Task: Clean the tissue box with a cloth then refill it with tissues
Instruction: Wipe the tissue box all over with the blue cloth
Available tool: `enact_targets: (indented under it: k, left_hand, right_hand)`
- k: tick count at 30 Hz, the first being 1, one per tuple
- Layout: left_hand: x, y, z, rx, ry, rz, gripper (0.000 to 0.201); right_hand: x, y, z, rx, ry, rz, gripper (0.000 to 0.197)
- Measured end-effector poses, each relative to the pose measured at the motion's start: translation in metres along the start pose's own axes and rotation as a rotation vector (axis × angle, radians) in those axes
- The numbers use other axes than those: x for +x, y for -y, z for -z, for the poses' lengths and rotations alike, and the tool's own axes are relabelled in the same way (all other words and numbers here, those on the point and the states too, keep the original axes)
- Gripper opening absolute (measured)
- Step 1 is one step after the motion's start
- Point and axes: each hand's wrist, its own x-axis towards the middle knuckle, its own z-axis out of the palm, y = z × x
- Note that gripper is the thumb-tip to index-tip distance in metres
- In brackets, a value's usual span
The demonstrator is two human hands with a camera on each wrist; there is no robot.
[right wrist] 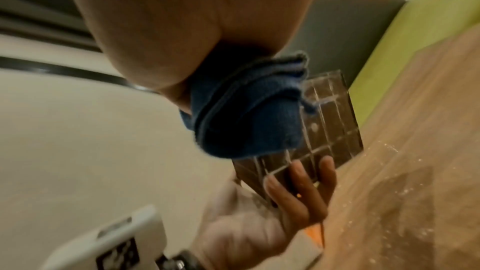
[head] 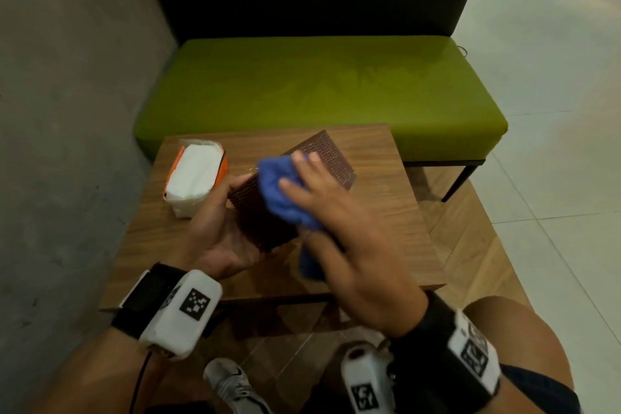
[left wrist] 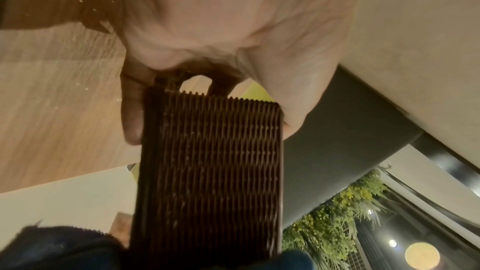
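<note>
Dark brown rectangular tissue box with ribbed, woven-looking sides: centre of the head view, lifted over the wooden tabletop and tilted. Long axis runs from lower left to upper right of the frame, the far end pointing toward the green bench; the near end sits in the left hand. The right wrist view shows a flat face of the box crossed by pale grid lines.

Left hand: lower centre-left of the head view, palm up, cupping the near end of the box. Fingers curl round the gridded face; the thumb lies along the opposite ribbed side.

Right hand: centre of the head view, laid over the box from above. Fingers are lightly spread and press a bunched blue microfibre cloth against the upper ribbed face; a tail of cloth hangs below the palm.

White soft pack of tissues in an orange-edged wrapper: lying on the tabletop left of the box, near but apart from it, long axis running front to back.

Olive-green cushioned bench: upper half of the frame, beyond the tabletop, with a dark backrest.

Grey-white sports shoe: bottom centre, on the wood-pattern floor.
</note>
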Motion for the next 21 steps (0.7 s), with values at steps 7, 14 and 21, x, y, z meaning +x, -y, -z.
enact_targets:
  k: [7,14,21]
  left_hand:
    - [-0.009,-0.005,0.010,0.057,0.043,0.026,0.068]
    - [-0.005,-0.003,0.005,0.021,0.046,-0.012,0.063]
    - [-0.007,0.001,0.000,-0.019,0.003,0.026,0.067]
  right_hand:
    - [0.021,-0.047,0.024,0.079,-0.110,-0.171,0.052]
    - [0.003,-0.005,-0.003,-0.041,-0.062,-0.028,0.061]
    - [0.013,-0.039,0.010,0.017,-0.170,-0.093,0.054]
